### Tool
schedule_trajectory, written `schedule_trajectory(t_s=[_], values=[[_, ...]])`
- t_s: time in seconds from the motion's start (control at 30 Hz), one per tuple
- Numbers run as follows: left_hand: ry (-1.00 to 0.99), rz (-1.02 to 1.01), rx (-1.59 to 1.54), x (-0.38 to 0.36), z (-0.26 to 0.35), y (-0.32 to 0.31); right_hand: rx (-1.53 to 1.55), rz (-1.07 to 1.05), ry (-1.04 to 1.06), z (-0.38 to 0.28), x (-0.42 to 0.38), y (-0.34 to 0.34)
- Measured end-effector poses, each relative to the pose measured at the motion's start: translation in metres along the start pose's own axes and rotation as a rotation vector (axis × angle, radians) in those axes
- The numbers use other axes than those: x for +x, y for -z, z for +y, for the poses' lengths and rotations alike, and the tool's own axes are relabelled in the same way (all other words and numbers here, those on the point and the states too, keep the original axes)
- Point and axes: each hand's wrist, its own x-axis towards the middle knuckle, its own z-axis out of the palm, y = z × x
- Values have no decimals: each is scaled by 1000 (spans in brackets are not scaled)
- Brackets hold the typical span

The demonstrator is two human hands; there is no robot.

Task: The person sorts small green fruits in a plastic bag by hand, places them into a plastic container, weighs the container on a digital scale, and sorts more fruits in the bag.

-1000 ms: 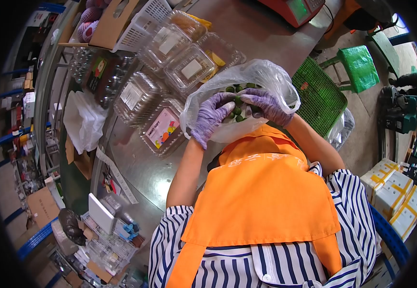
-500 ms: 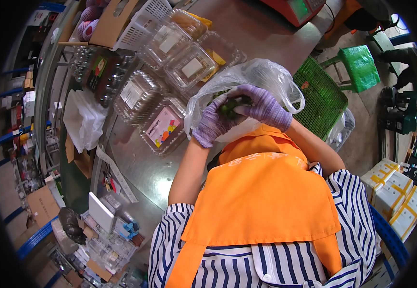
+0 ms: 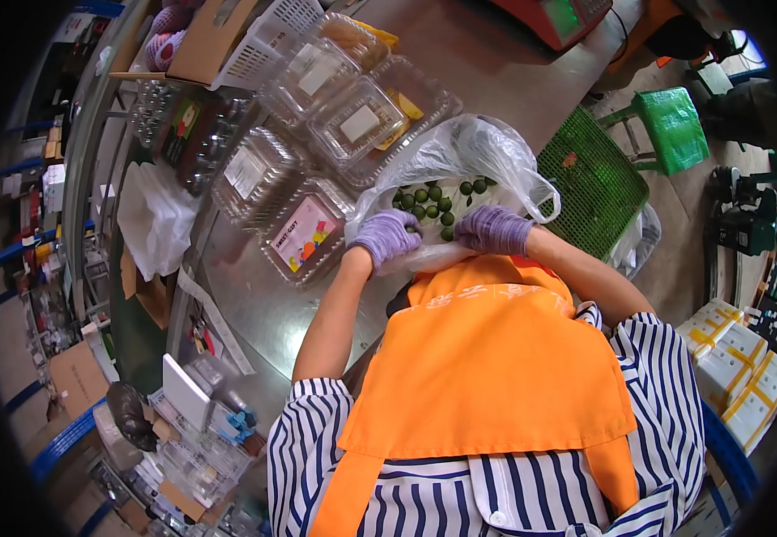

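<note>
- Bench [image 3: 250,309], grey metal, left of centre in the frame; carries boxes and bag.
- Clamshell box [image 3: 306,234], clear, pink "SWEET GIFT" label, left of centre; near the bag's left side.
- Left grip [image 3: 386,238], purple glove, centre; at the bag's lower left, fingers curled inward; whether clamped on film or fruit cannot be told.
- Small round green fruits [image 3: 433,193], several, centre, inside the bag's mouth; no long axis singly, the group spread sideways, above both grips in the frame.
- Lowest green fruit [image 3: 447,234], one; between the grips, just beside the right fingertips, so nearer the right.
- Plastic bag [image 3: 482,148], translucent, centre; mouth spread around the fruits.
- Right grip [image 3: 497,230], purple glove, right of centre; fingers bent together, any hold hidden.
</note>
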Motion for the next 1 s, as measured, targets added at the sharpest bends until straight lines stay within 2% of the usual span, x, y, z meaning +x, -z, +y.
schedule_trajectory(t_s=[0.03, 0.13, 0.27, 0.33, 0.37, 0.5, 0.6, 0.63, 0.73, 0.77, 1.0], values=[[78, -21, 97, -3, 0, -5, 6, -9, -22, -1, 0, 1], [100, -14, 156, -10, -1, -4, -15, 10, -67, 3, 6, 6], [179, 32, 149, -14, 4, 3, -52, 261, -22, 8, 19, -5], [187, 192, 12, -14, 5, 5, -123, 381, -46, -8, 32, -2], [191, 271, -55, -13, 6, 6, -189, 337, -26, -10, 38, -2], [142, 325, -251, -14, 14, 19, -231, 223, -120, -15, 55, -1], [213, 299, -828, -17, 11, 19, 450, 292, -121, -13, 39, 17], [151, 315, -929, -22, 15, 20, 858, 291, -69, -4, 35, 13], [152, 221, -1094, -19, 11, 19, 1282, 203, -119, 2, 21, 21], [144, 224, -1105, -18, 10, 17, 1407, 130, -209, -1, 14, 27], [64, 219, -1158, -17, 21, 7, 1636, 119, -217, -2, 3, 28]])
